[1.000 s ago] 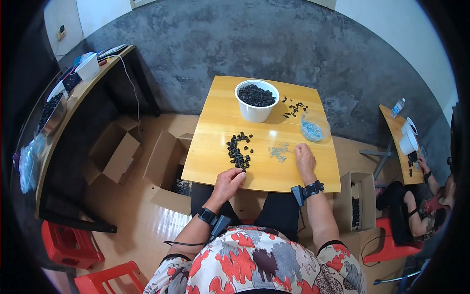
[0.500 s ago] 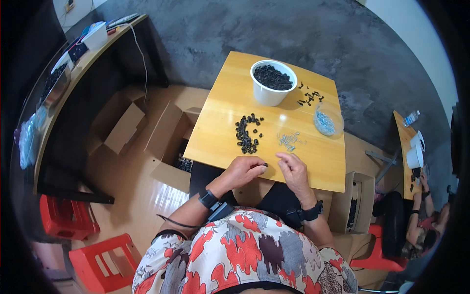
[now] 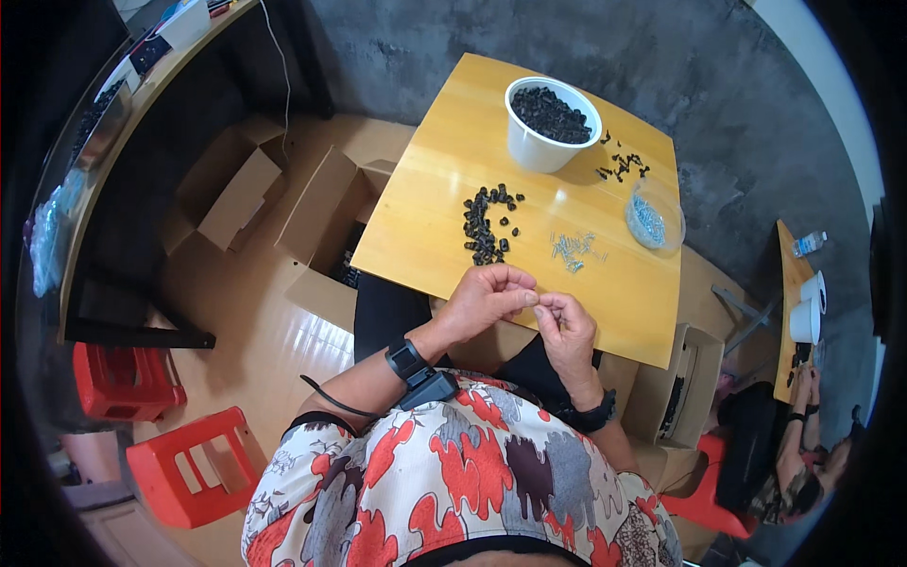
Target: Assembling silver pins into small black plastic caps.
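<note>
In the head view, the left hand (image 3: 484, 300) and the right hand (image 3: 567, 326) meet just below the centre of the frame, over the near edge of the square, light yellow wooden worktop (image 3: 430, 217). The fingertips of both hands are pressed together against each other, pinching something too small to make out; whether it is one piece or two cannot be told. Each wrist wears a black band with a small black device.

Just above the hands, at the centre of the frame, lies a loose heap of small black plastic pieces (image 3: 486, 225), matt and knobbly, scattered in a rough upright streak on the wood. To its right, a little cluster of small silvery metal screws (image 3: 573, 249) lies spread on the worktop. Further right, near the worktop's edge, sits a shallow clear plastic dish (image 3: 654, 219) holding more silvery bits. In the upper centre stands a round white plastic tub (image 3: 548, 123) filled with the same black pieces, and a few more black pieces (image 3: 621, 166) lie strewn just right of it.

Open brown cardboard boxes (image 3: 241, 184) stand on the floor at the left, red plastic stools (image 3: 184, 463) at the lower left.
</note>
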`<state>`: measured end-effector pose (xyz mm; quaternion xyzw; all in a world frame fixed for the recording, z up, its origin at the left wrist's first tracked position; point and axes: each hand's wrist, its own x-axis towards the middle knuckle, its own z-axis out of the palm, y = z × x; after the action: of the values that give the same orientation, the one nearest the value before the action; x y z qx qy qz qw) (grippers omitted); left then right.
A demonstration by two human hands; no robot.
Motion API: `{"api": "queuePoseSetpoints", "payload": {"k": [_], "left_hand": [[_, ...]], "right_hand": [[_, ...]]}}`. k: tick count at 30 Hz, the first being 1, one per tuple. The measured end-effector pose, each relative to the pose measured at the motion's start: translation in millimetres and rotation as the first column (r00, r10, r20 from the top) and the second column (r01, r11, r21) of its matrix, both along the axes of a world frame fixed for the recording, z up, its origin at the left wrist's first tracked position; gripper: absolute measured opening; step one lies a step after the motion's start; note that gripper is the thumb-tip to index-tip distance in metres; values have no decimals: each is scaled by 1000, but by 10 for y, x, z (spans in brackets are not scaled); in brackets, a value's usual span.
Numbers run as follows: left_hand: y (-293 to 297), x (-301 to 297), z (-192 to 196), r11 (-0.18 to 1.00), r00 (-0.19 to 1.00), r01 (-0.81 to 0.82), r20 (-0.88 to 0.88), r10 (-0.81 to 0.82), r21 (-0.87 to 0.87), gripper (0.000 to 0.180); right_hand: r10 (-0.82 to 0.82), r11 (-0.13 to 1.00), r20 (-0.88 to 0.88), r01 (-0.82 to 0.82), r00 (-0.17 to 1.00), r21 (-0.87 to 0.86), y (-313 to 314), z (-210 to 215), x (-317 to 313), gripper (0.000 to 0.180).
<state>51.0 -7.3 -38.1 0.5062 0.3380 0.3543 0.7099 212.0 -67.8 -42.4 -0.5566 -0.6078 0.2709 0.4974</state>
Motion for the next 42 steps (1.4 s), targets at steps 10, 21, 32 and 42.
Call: {"api": "queuePoseSetpoints", "payload": {"k": [10,21,32,42], "left_hand": [[23,49,51,998,977,-23,209,36,-66,21],[131,32,-93,997,988,2,156,-14,83,16],[169,3,-19,996,997,-7,73,1,89,21],[157,-34,-23,1000,989,-11,149,10,5,20]], "right_hand": [[34,998,-120,-41,992,-56,170,41,88,10],[172,984,16,-172,985,-41,385,492,176,14],[206,967,267,-237,942,93,473,487,129,19],[159,985,170,-167,973,35,468,428,101,16]]}}
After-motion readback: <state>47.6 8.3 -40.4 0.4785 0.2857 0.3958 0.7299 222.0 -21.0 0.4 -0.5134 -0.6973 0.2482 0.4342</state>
